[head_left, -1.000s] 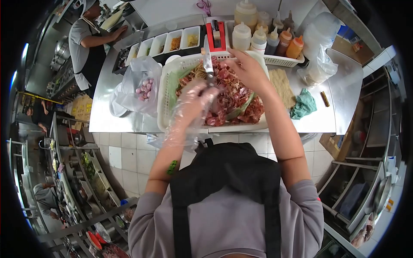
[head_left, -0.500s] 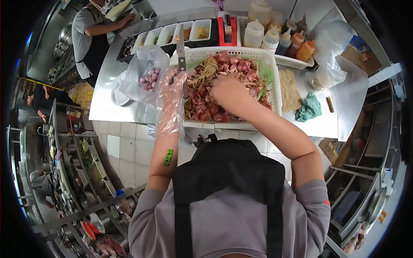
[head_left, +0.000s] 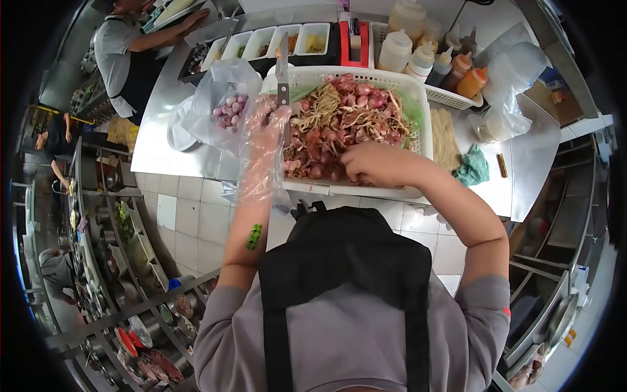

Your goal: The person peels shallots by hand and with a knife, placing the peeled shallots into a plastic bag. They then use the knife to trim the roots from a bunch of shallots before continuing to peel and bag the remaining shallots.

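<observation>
My left hand (head_left: 266,124), in a clear plastic glove, is closed around a knife (head_left: 282,78) with a riveted handle; its blade points away from me. It is at the left rim of a white plastic basket (head_left: 423,124). Inside the basket lie many red shallots (head_left: 362,98), some with dry roots and stalks, and loose skins. My bare right hand (head_left: 375,163) reaches into the near side of the pile with its fingers curled. Its fingertips are partly hidden, and what they hold does not show. Left of my gloved hand, a clear plastic bag (head_left: 209,114) contains peeled shallots (head_left: 230,111).
Behind the basket are several white condiment trays (head_left: 313,39), a red holder (head_left: 353,46) and sauce bottles (head_left: 395,51). To the right lie a brown cloth (head_left: 445,140), a green cloth (head_left: 471,165) and a plastic bag (head_left: 503,121). A co-worker (head_left: 121,59) stands at the far left.
My right hand has moved from the middle of the shallots toward the near right side of the basket. The left hand stays by the left rim with the knife. The view has shifted slightly.
</observation>
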Demonstrator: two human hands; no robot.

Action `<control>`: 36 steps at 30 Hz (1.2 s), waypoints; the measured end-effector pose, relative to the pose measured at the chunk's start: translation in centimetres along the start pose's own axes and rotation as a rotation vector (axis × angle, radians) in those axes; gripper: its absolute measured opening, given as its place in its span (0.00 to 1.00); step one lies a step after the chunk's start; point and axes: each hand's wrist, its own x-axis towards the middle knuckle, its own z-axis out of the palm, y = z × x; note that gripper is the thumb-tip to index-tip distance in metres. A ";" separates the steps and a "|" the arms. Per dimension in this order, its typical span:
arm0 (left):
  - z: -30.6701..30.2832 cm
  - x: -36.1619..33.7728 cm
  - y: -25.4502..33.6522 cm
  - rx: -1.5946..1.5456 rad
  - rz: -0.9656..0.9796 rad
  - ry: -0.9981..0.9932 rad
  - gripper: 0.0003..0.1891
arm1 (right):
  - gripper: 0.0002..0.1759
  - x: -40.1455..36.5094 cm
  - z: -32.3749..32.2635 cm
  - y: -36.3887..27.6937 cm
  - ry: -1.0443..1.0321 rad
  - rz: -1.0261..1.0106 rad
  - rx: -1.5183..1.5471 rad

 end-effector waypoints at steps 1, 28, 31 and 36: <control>0.2 0.0 0.1 0.003 0.003 0.030 0.10 | 0.07 -0.2 -0.5 -0.2 -0.003 0.000 0.003; -0.2 0.7 -2.5 0.061 0.095 -0.091 0.11 | 0.07 -6.7 0.5 -1.3 0.288 0.331 -0.323; 0.0 0.4 -0.9 0.000 0.029 -0.132 0.10 | 0.06 -7.3 0.9 -1.1 0.087 0.576 -0.362; 0.5 0.2 -0.5 0.010 0.007 -0.173 0.11 | 0.11 -5.8 2.0 0.2 -0.209 0.813 -0.099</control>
